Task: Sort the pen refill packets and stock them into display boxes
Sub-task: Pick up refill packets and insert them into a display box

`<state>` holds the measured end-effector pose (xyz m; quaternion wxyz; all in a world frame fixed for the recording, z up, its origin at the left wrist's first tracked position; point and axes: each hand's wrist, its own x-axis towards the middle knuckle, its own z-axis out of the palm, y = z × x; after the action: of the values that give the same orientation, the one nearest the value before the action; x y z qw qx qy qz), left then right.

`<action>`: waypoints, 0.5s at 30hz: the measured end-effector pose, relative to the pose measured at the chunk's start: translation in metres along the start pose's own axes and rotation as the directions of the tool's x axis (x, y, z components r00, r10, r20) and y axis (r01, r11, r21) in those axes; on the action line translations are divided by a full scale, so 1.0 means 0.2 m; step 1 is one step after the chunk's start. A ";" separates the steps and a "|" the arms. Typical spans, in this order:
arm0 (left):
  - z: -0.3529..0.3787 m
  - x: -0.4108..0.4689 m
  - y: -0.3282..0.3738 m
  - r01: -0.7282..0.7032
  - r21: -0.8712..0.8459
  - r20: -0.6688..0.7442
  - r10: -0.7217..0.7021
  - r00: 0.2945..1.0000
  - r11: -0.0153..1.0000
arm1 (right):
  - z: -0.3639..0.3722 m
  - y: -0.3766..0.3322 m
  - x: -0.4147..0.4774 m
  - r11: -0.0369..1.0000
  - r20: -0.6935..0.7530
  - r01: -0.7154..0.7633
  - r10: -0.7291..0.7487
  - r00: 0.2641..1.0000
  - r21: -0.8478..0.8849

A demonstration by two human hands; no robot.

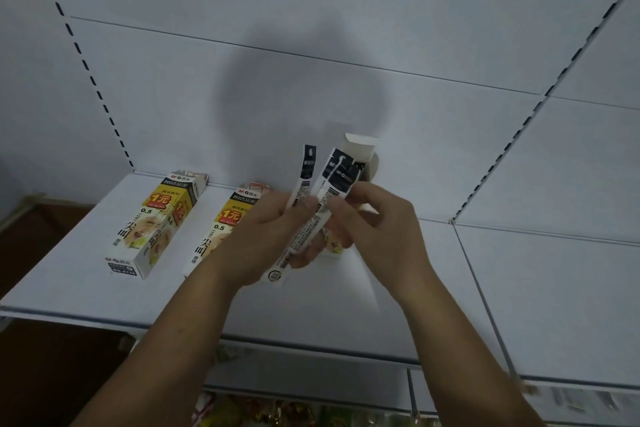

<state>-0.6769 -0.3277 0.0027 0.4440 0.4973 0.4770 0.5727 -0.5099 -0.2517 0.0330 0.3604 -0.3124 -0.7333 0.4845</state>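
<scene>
My left hand [266, 236] grips a bunch of long white-and-black pen refill packets [304, 215] above the white shelf [86, 291]. Their dark tops fan upward. My right hand [377, 222] pinches one of these packets [337, 180] near its dark top, right next to my left fingers. Two yellow-and-white display boxes lie on the shelf: one at the left [156, 222], one [221, 229] partly hidden behind my left hand. A third box with an open white flap [362, 146] stands behind the packets, mostly hidden.
The white shelf back panel [311, 28] rises behind, with slotted uprights at the left [86, 62] and right [512, 139]. A neighbouring shelf section [554, 288] lies to the right. Colourful goods [277, 412] show on a lower shelf beneath my arms.
</scene>
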 end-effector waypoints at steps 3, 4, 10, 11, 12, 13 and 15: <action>0.03 0.00 0.02 0.013 0.099 -0.007 -0.012 1.000 0.995 | 0.01 0.02 0.00 0.994 0.010 -0.054 0.053 0.999 0.092; 0.04 0.00 0.02 0.037 0.082 -0.020 -0.035 0.999 0.996 | 0.01 0.03 -0.01 0.993 -0.008 -0.051 0.052 0.999 0.106; 0.03 0.02 0.01 0.099 -0.062 -0.051 -0.102 0.993 0.993 | -0.05 -0.01 0.01 0.983 -0.263 0.045 0.003 0.965 0.176; 0.01 0.02 0.00 0.094 -0.067 -0.075 -0.099 0.992 0.993 | -0.09 -0.03 0.03 0.980 -0.317 0.087 -0.026 0.948 0.179; -0.01 0.04 -0.01 0.083 -0.062 -0.115 -0.090 0.989 0.995 | -0.14 -0.05 0.04 0.978 -0.369 0.135 -0.067 0.927 0.160; -0.03 0.05 -0.03 0.064 -0.042 -0.173 -0.071 0.982 0.997 | -0.18 -0.08 0.06 0.976 -0.414 0.179 -0.113 0.903 0.126; -0.05 0.09 -0.07 0.020 0.073 -0.318 0.004 0.948 0.997 | -0.25 -0.15 0.11 0.966 -0.481 0.251 -0.192 0.855 0.061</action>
<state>-0.6881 -0.3094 -0.0083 0.3447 0.4128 0.5655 0.6253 -0.4828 -0.2190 0.0793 0.5993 -0.3118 -0.6239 0.3928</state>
